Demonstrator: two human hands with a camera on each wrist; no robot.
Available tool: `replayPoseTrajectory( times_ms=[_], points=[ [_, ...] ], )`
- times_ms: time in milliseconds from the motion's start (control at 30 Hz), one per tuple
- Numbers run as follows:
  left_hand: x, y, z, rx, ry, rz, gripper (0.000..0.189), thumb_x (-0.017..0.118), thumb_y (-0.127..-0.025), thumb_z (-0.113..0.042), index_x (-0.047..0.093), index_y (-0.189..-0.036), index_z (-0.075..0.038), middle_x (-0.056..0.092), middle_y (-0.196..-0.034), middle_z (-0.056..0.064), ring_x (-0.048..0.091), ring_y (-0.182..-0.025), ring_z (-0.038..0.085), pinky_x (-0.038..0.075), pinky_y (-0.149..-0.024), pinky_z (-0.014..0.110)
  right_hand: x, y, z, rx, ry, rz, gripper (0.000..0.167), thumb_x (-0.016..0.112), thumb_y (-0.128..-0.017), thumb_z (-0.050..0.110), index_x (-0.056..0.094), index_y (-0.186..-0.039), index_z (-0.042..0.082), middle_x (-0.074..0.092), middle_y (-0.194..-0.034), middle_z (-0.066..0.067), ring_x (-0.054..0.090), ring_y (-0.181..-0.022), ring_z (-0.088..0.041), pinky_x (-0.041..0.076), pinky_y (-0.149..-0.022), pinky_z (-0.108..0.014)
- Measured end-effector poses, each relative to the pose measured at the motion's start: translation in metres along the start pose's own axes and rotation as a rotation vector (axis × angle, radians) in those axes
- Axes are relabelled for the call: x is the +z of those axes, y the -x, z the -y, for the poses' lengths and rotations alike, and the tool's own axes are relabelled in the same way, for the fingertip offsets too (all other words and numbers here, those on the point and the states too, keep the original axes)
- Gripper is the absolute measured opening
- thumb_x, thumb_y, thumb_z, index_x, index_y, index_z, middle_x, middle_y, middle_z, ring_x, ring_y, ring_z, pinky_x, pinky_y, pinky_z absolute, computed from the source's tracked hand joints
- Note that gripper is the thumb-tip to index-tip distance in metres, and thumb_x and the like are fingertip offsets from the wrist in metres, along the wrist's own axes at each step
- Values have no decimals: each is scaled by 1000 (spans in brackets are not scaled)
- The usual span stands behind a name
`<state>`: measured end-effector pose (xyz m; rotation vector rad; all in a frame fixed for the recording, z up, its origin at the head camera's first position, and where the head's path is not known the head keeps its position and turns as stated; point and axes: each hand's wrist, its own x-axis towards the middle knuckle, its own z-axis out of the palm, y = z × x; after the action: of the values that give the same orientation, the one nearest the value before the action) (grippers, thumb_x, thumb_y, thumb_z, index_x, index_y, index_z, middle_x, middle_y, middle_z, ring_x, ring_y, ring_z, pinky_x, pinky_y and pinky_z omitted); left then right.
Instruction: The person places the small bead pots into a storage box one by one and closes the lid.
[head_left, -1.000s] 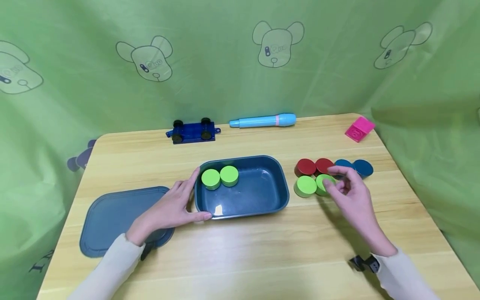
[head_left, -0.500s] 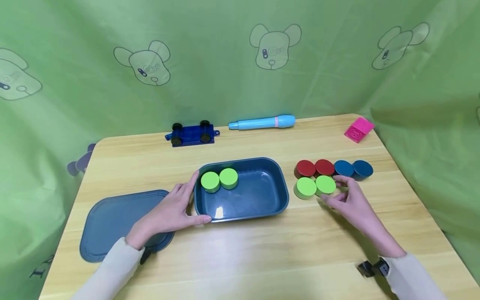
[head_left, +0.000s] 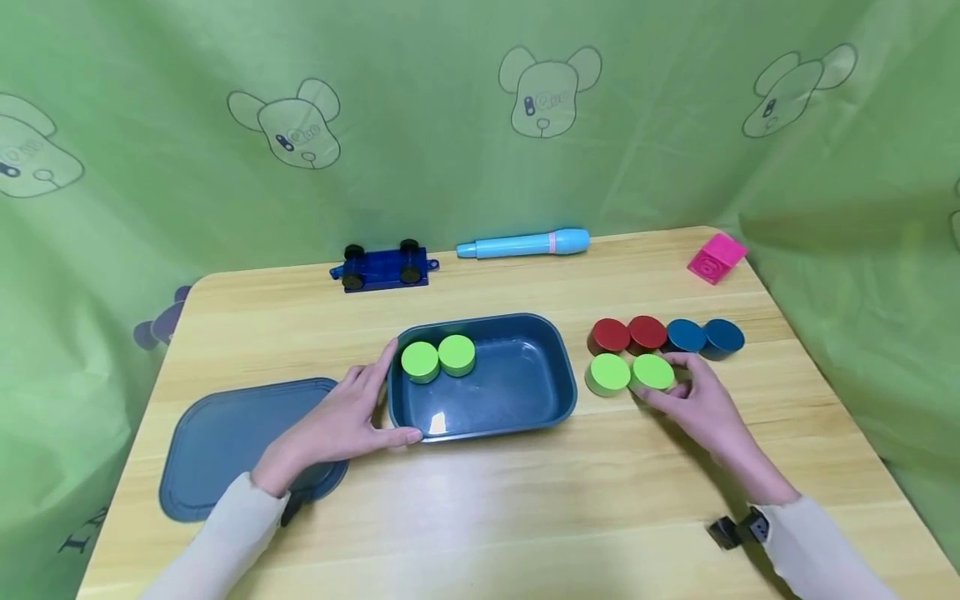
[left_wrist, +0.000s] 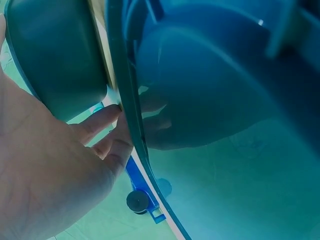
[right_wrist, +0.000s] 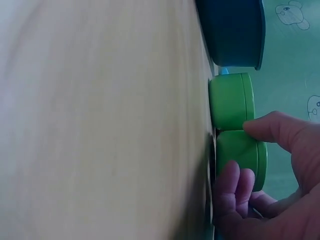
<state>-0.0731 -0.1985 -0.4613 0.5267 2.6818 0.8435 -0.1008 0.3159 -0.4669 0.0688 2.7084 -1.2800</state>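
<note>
While the left hand (head_left: pixel 341 421) rests against a dark blue container (head_left: pixel 510 387), I can see, from my remote seat, the right hand (head_left: pixel 701 408) pinching a green disc (head_left: pixel 652 372) on the right side of the bench (head_left: pixel 510 517). Its thumb is on the side toward me and its index finger on the far side; in the right wrist view, other fingers curl against the disc's wall. The disc is a short, round drum with its flat top facing up, so its axis stands roughly upright; I cannot tell whether its base touches the wood.

Just to its left sits a second green disc (head_left: pixel 607 374), and behind the pair runs a row of two red discs (head_left: pixel 610 335) and two blue discs (head_left: pixel 686 335).

The left hand's fingers are spread, the index along the container's left end, the thumb at its near left corner. The open-topped container's long axis runs left to right, its right end angled slightly away from me. Two more green discs (head_left: pixel 421 362) sit side by side inside, in the far left corner.

Left of it, partly under the forearm, I see a flat blue lid (head_left: pixel 232 446). Along the back are a blue wheeled toy (head_left: pixel 386 268), a light blue stick (head_left: pixel 525 244) with its thick end pointing right, and a pink block (head_left: pixel 717 257)
</note>
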Motion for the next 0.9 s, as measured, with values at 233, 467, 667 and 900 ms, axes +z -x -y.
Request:
replayPoseTrajectory(
  times_ms=[233,467,667,900],
  points=[
    [2,1,0,-1,0,3,131,74,-88,-79,-9,-176,-29,42,-168,18,43,-145,42,46,-106,70,-3,8,4,-19,-61,-113,66,85,-98,18,47,-148,-1,59,-86,-11,58,-71,-13,50,-58,-25],
    [0,0,0,8,-4,-1,131,75,-89,-78,-8,-177,-27,42,-167,19,43,-145,42,47,-105,69,5,7,25,-117,-180,-170,60,85,-98,12,48,-144,0,53,-109,-9,56,-77,-10,49,-62,-18],
    [-1,1,1,-5,-4,-1,131,74,-88,-79,-9,-176,-30,42,-168,18,43,-146,43,47,-105,70,23,0,49,-187,-330,-130,58,81,-98,3,47,-145,-4,50,-123,-11,59,-81,-8,52,-68,-15],
    [1,0,1,-6,3,3,132,74,-87,-81,-10,-176,-32,40,-169,17,42,-146,42,46,-107,70,46,-11,71,-240,-390,-52,56,80,-96,-4,50,-143,-8,61,-121,-15,63,-81,-11,56,-71,-18]
  ],
)
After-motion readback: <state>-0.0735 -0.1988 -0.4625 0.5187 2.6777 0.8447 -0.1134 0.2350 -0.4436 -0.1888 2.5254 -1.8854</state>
